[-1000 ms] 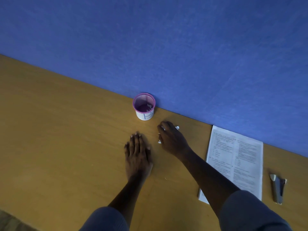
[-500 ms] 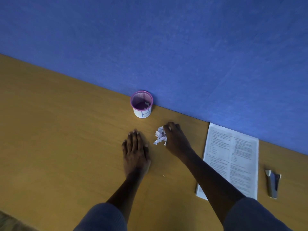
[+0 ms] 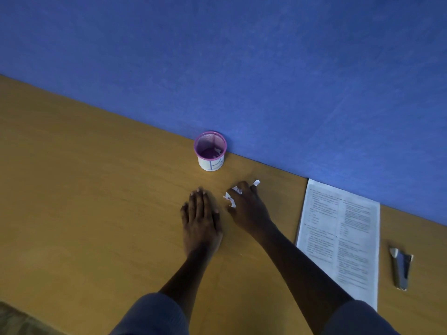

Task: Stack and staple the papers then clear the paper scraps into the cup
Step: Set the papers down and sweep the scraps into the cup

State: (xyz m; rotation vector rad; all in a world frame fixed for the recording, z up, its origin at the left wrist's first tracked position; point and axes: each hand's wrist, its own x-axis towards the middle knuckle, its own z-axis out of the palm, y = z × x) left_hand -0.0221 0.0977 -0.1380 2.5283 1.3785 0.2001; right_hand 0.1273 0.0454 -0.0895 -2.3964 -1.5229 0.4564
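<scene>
So we've got our right hand (image 3: 246, 206) curled over a little bunch of paper scraps (image 3: 231, 198) on the desk (image 3: 96, 213), fingers drawn in narrow around them. White bits poke out past the fingertips on the far side and by the thumb, so it looks like a gathering grip, not a clean pinch. We can't tell if the scraps are actually off the wood or just being raked together.

Our left hand (image 3: 200, 218) lies flat just beside the right thumb, fingers spread easy and holding nothing. Our guess is it's there as a stop so the bits don't skid away.

The cup (image 3: 210, 151) stands just beyond our left fingertips, right against the blue wall (image 3: 266, 68), with what looks like a scrap or two already in the bottom. The path from the right fingers to its rim is bare desk. The wall behind means overshoot isn't a worry, but knocking the light cup might be.

Behind our right wrist lie the papers (image 3: 341, 235), squared up, top edge at the wall, with the stapler (image 3: 401, 269) beyond them, well apart from both hands. So the stapling part looks done. One tiny speck (image 3: 241, 255) sits between our forearms, easy to miss.
</scene>
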